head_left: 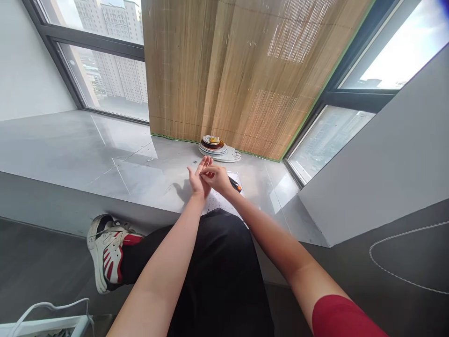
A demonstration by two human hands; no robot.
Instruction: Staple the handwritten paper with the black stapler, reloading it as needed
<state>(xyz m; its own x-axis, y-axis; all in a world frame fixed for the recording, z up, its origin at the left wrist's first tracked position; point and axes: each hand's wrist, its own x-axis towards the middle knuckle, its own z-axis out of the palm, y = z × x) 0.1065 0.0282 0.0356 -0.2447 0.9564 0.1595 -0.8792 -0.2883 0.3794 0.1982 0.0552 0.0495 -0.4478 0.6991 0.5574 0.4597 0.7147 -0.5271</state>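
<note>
My left hand (pixel 198 183) is turned palm up above the pale tiled ledge, its thumb and fingers apart. Over that palm, my right hand (pixel 218 179) has its thumb and fingertips pinched together, touching or nearly touching the left fingers. Whatever sits in the pinch is too small to make out. Below the hands lies a white printed sheet (pixel 218 202), partly covered by them. A black tool with an orange end (pixel 236 184) rests on it, half hidden behind my right wrist. Just past my fingertips is a tiny dark piece (pixel 195 162).
Stacked plates (pixel 213 150) stand beyond my hands, against a bamboo blind (pixel 217 70). My knee (pixel 220 234) is close to the ledge's front edge, and a shoe (pixel 108 252) is at left. A white cable (pixel 49 306) loops over a white-rimmed container (pixel 45 325) at lower left.
</note>
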